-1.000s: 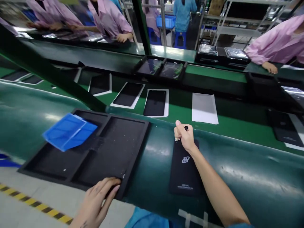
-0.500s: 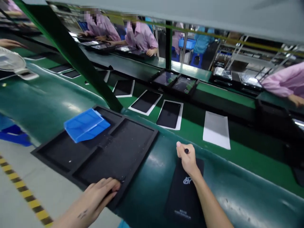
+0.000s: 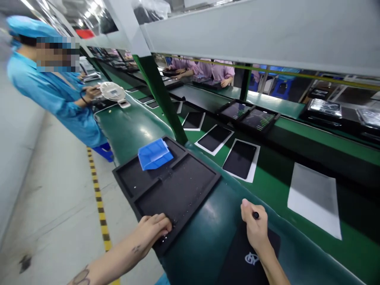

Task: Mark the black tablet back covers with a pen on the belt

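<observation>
My left hand (image 3: 152,231) rests on the near rim of a black foam tray (image 3: 175,194), its fingers lying over the edge. A folded blue plastic sheet (image 3: 154,155) lies in the tray's far compartment. My right hand (image 3: 253,225) is shut on a small black-tipped pen (image 3: 255,215), held just above a black pad (image 3: 247,257) with a white logo. The wrist hides part of that pad, and the lower end runs out of frame. The pen's body is mostly hidden by my fingers.
A curved green conveyor (image 3: 204,213) runs past, carrying dark glass panels on white sheets (image 3: 239,160). A co-worker in a blue smock (image 3: 56,95) stands at the left near a white fan (image 3: 113,91). Pink-smocked workers sit across the line. A yellow-black floor stripe (image 3: 97,202) runs below.
The view has swung left and upward, bringing the blue-smocked co-worker and the fan into sight. Both of my hands stay in the same places on the tray and above the pad.
</observation>
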### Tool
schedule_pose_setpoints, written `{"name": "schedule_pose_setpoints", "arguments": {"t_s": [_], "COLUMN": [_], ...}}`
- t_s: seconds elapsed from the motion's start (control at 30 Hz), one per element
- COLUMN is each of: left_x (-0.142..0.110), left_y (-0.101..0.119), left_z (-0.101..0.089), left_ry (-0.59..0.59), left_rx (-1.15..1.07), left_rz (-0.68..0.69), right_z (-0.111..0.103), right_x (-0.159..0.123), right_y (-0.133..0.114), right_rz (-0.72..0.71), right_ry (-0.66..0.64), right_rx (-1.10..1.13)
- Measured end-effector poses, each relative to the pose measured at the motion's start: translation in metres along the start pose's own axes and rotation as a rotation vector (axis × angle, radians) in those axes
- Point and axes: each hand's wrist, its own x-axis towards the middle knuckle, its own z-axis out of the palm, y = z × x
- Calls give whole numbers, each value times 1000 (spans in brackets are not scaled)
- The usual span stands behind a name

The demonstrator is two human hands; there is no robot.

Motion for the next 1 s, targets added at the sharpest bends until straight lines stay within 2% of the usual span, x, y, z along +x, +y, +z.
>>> {"name": "schedule_pose_setpoints", "arguments": {"t_s": [0.13, 0.27, 0.37, 0.47, 0.6, 0.7, 0.87, 0.93, 1.0], "left_x": [15, 32, 42, 54, 68, 70, 69, 71, 74], "left_y": [17, 25, 33, 53, 76, 66, 21, 23, 44], "left_z": [-21, -30, -24, -10, 9, 13, 6, 4, 8], "left_ry": [-128, -97, 10, 140, 187, 240, 389, 447, 488], "left_rx": [-90, -157, -269, -370, -425, -380, -317, -334, -403], "left_rz": [12, -35, 2, 131, 252, 257, 107, 81, 79], "right_z": [0, 0, 0, 1, 1, 1, 6, 7, 8], "right_x": [-2, -3, -1, 2, 3, 1, -3, -4, -5], "right_y": [9, 13, 12, 9, 2, -1, 1, 1, 1], "right_rz": [26, 46, 54, 65, 84, 76, 62, 71, 73], "right_ry": [45, 81, 104, 113, 117, 128, 184, 198, 215], "right_rx": [26, 41, 61, 57, 56, 72, 55, 51, 52]}}
